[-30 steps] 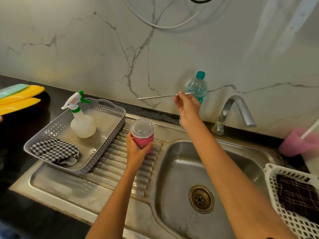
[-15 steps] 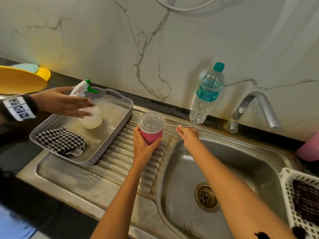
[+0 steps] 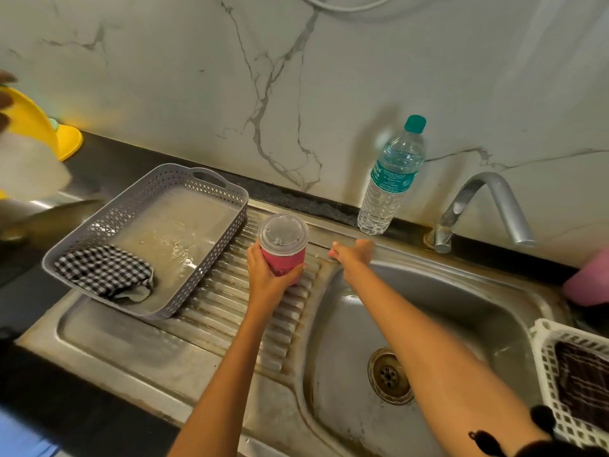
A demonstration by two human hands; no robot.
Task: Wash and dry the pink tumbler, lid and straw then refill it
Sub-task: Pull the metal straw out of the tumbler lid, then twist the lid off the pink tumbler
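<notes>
The pink tumbler [image 3: 286, 263] stands upright on the ribbed drainboard [image 3: 237, 301] near the middle of the view, with its clear lid [image 3: 283, 231] on. The left grip [image 3: 270, 282] is wrapped around the tumbler's lower half from 7 o'clock, fingers curled round the wall.

The right grip [image 3: 353, 253] rests on the sink's back ledge at 3 o'clock of the tumbler, just beside it, with its fingertips pointing toward the cup. It is blurred, so I cannot tell whether it is spread or pinching anything. The straw cannot be made out.

A grey tray [image 3: 211, 191] sits at 9 o'clock of the tumbler, holding a checked cloth [image 3: 102, 272] in its near corner. A water bottle [image 3: 392, 179] stands at 2 o'clock against the marble wall, and the tap [image 3: 487, 199] is farther along at 3 o'clock. The basin [image 3: 461, 308] lies at 5 o'clock. A white basket [image 3: 543, 354] sits at the right edge. Yellow plates [image 3: 67, 140] rest on the black tabletop [image 3: 131, 159] at 10 o'clock.
</notes>
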